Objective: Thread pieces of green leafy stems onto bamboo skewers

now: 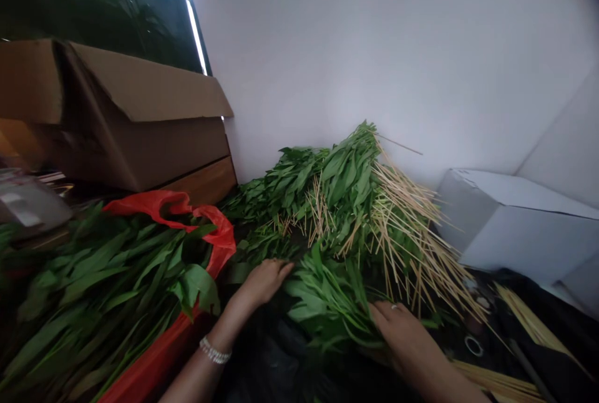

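My right hand [397, 329], with a ring on one finger, is closed around one end of a loose bunch of long green leaves [322, 303]. The bunch lies over dark plastic in front of me, its leafy tips pointing left. My left hand [264, 281], with a beaded bracelet at the wrist, is beside those tips, its fingers stretched toward the leaves. Whether it touches them I cannot tell. Just beyond rises a pile of leaf bundles on thin wooden sticks [412, 216], the sticks fanning out to the right.
More leafy stems [103, 272] fill a red plastic bag [219, 237] at the left. Behind it stands an open cardboard box [173, 147]. A white box [528, 228] is at the right, near loose sticks [538, 322] and a small ring-shaped object [473, 345]. A white wall [374, 47] closes off the back.
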Motion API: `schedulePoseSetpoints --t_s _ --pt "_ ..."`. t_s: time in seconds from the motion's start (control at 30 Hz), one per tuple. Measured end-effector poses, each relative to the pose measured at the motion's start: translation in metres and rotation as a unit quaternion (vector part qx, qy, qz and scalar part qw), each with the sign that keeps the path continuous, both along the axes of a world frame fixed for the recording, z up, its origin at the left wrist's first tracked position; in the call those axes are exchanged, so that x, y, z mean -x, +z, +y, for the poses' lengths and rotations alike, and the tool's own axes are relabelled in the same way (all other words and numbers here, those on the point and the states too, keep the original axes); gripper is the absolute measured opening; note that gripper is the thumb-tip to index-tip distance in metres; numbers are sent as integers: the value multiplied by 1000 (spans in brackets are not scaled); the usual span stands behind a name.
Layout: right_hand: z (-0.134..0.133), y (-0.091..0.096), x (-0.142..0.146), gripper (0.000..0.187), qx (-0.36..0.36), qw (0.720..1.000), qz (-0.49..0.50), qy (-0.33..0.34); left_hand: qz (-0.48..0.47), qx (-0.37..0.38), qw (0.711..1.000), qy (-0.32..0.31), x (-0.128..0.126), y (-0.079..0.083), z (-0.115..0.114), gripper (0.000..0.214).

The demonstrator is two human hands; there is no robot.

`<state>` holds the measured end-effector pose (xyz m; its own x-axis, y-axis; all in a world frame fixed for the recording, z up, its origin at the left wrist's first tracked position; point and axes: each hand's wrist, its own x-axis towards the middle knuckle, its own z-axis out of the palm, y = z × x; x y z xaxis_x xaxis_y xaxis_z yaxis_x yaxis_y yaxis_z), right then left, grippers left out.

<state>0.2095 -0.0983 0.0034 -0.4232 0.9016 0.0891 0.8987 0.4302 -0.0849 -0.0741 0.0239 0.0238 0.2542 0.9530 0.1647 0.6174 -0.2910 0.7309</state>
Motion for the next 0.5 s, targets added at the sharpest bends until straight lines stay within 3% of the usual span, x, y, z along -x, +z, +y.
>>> schedulePoseSetpoints --t_s 0.1,0.27,0.3,0.37,0.43,0.5 --pt "6 14 8 56 -1 1000 -3 -17 30 -24 999 26 1 2 3 29" --pt "0 44 -17 74 94 982 162 -4 25 -131 987 95 12 22 -33 39" --pt "-4 50 -28 70 105 973 206 -15 12 -153 981 115 13 24 -45 38" --pt "-13 57 -50 43 95 955 275 -48 -8 -196 969 150 11 23 -70 34" --pt "-19 56 -63 22 72 947 301 -90 -17 -221 967 123 1 15 -93 26" --pt "-23 49 -61 17 49 948 297 -106 -18 -232 972 41 -15 0 -112 24"
